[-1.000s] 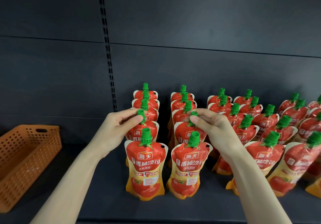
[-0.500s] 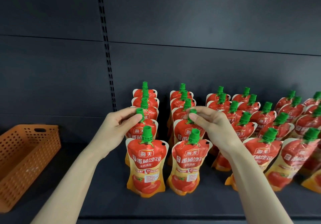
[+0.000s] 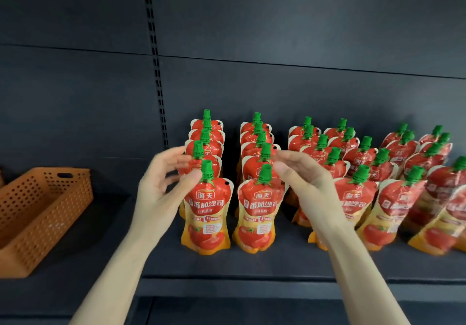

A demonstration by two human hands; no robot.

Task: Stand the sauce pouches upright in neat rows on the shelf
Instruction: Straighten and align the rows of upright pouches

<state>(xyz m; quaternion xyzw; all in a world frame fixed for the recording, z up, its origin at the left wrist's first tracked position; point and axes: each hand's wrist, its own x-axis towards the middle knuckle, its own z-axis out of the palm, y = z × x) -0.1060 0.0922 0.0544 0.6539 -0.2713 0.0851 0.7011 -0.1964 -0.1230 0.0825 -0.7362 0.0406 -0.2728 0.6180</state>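
1. Far left, an orange perforated basket [image 3: 45,213] sits on the dark shelf [image 3: 227,266], well apart from the stock.
2. Behind it, a slotted rail [image 3: 156,72] runs straight up the back panel.
3. Here's the left hand [image 3: 161,191], up beside the leftmost row with its fingers loose and spread, gripping nothing. The thumb tip is just beside the front pouch's shoulder, and the fingertips are near the green cap of the pouch behind. It's blurred, so I can't call whether there's any contact.
4. The leftmost row [image 3: 206,213] is five sauce pouches, red over orange with green caps. They stand upright, one behind another, from the shelf's front towards the back wall.
5. Just beside it, the second row [image 3: 259,216] is also five deep and upright, with a narrow gap between the two rows.
6. The right hand [image 3: 305,183] comes in from the right of that second row, palm turned in, fingers relaxed and holding nothing. The fingertips are near the cap of the second pouch back.
7. Further right, the other rows [image 3: 365,163] fill the shelf. Their front pouches tilt a little, and the far-right ones are too blurred to judge.
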